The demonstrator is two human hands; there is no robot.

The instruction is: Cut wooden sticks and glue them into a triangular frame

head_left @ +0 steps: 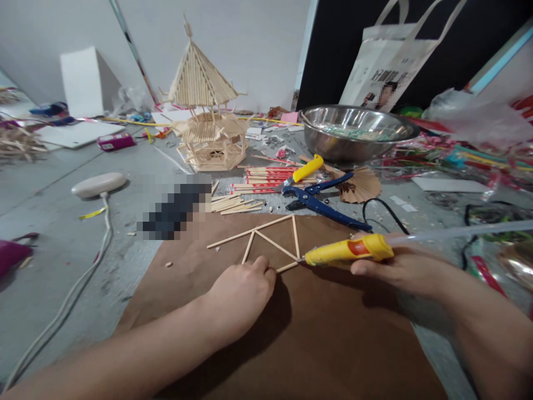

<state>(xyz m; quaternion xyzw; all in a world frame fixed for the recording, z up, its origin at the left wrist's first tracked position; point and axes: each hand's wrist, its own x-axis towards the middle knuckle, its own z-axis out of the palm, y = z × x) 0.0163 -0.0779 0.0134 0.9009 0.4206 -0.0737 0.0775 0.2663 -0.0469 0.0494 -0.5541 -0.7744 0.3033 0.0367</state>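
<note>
My right hand [400, 266] is closed round a yellow glue gun [347, 250] with a clear glue stick trailing out behind it. The gun's tip touches a joint of a flat frame of thin wooden sticks [270, 239] lying on a brown sheet [300, 333]. My left hand [244, 289] is curled with its fingertips pinching the near end of one stick of that frame, just left of the gun's tip.
Behind the sheet lie loose sticks [235, 204], blue cutters [320, 203], a yellow-handled knife [306, 169] and a small fan-shaped piece [360, 186]. A stick-built pagoda model [206, 111] stands at the back, a steel bowl [358, 130] to its right. A white cable [83, 278] crosses the left.
</note>
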